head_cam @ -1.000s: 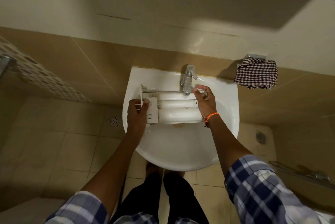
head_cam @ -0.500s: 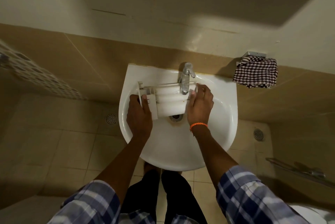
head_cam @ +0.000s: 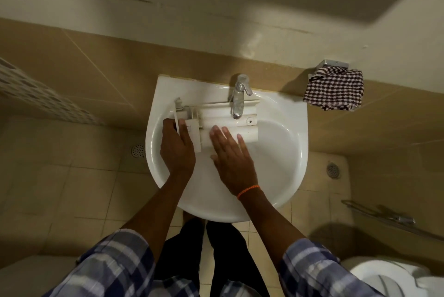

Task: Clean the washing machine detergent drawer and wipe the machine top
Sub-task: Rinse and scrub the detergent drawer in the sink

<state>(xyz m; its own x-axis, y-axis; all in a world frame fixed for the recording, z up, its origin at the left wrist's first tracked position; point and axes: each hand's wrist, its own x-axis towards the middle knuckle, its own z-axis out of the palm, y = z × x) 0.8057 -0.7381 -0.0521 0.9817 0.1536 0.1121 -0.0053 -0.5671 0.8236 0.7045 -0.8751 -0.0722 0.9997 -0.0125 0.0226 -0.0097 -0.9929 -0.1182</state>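
The white detergent drawer [head_cam: 223,115] lies crosswise in the white wash basin [head_cam: 278,152], under the chrome tap [head_cam: 238,97]. My left hand [head_cam: 176,147] grips the drawer's left end, by its front panel. My right hand [head_cam: 231,152] lies flat on the drawer's near side with fingers spread, palm down, an orange band at the wrist. The drawer's lower middle is hidden under my right hand.
A checked cloth [head_cam: 334,90] hangs on a wall holder to the right of the basin. Floor drains [head_cam: 137,150] sit on the tiled floor either side. A toilet [head_cam: 394,277] shows at bottom right, with a metal hose fitting [head_cam: 394,218] on the right wall.
My right hand has left the drawer's right end and slid left onto its near side, fingers now flat. The drawer sits further back under the tap. My left hand keeps its hold.
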